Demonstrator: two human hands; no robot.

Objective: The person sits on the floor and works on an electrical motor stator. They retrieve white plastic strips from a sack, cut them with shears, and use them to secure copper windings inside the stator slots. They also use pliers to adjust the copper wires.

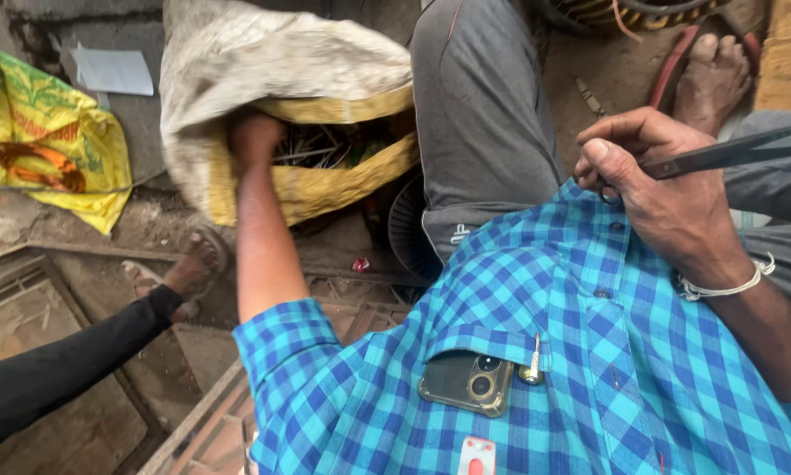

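Dusty concrete floor (140,123); left hand (253,136) deep in dirty white-and-yellow woven sack (263,70), fingers hidden, grip unclear; right hand (668,189) clenched around dark metal scissors (730,151).

By the left hand (253,136), a dirty, coarse woven sack (263,70) with a yellow plastic-weave rim. The right hand (668,189) grips dull dark metal scissors (730,151). Nearby, the checked shirt (589,352) is soft matt cloth.

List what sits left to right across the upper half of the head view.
Yellow printed bag → white paper sheet → left hand reaching into the open sack → grey trouser leg → right hand holding scissors.
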